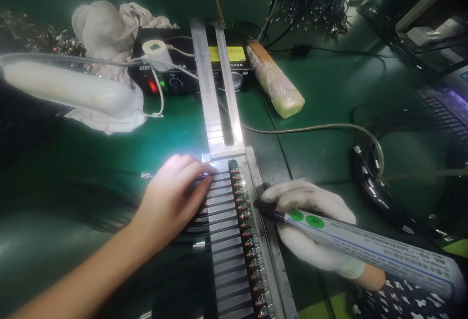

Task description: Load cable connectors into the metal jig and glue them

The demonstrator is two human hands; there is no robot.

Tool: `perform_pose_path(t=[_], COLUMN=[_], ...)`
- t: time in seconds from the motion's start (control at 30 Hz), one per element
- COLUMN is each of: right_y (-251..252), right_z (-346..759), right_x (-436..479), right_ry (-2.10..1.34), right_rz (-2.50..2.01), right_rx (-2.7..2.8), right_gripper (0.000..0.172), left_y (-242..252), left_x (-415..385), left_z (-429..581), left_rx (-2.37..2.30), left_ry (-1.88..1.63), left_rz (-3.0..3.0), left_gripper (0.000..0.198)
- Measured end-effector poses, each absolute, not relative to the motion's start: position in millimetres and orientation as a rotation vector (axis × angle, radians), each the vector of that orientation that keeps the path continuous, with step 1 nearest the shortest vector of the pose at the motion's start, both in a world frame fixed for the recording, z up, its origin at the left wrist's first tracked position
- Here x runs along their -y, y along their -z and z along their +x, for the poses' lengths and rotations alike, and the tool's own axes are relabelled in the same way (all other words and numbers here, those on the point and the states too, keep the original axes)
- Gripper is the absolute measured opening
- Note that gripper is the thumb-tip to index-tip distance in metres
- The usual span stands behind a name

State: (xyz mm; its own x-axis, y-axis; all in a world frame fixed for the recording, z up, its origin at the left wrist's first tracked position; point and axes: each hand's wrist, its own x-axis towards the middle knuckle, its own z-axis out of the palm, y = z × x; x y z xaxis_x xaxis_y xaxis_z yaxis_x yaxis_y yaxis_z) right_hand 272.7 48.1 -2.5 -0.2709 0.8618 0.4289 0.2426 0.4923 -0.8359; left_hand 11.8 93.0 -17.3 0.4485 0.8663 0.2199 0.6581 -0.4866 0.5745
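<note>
Bare, my left hand (179,190) is at the upper left edge of a long metal fixture (228,265), its thumb and index finger closed on a black cable (219,172). Black cables lie side by side across the fixture, their small metal connectors (252,251) lined up along its right part. A white glove covers my right hand (314,229), which is closed around a long printed tube (365,246) with green stickers. The tube's dark tip (261,205) points left, just over the connector row; I cannot tell whether it touches one.
A black control box (186,83) with lit indicators stands behind the fixture's long metal rails (208,90). A white cylindrical device (69,90) lies at left by crumpled white cloth (98,27). A wrapped block (276,80) and bundled cables (380,187) are at right.
</note>
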Motion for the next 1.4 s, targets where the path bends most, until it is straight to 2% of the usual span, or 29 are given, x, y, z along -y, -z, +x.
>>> perform_pose_path(t=[0.3,1.4], right_y=[-5.1,-6.0], right_z=[270.2,276.2], right_x=[-49.7,-33.9], right_ry=[-0.766,-0.777], right_rz=[-0.935,-0.943], right_rx=[1.786,1.762], right_gripper=[0.023,0.029], left_y=[18.9,17.8], left_x=[-91.7,-94.2], left_z=[10.1,13.0], left_rx=[-1.301,-1.287], left_ry=[-0.673,-0.683], left_rz=[2.291,2.317], left_gripper=[0.015,0.018])
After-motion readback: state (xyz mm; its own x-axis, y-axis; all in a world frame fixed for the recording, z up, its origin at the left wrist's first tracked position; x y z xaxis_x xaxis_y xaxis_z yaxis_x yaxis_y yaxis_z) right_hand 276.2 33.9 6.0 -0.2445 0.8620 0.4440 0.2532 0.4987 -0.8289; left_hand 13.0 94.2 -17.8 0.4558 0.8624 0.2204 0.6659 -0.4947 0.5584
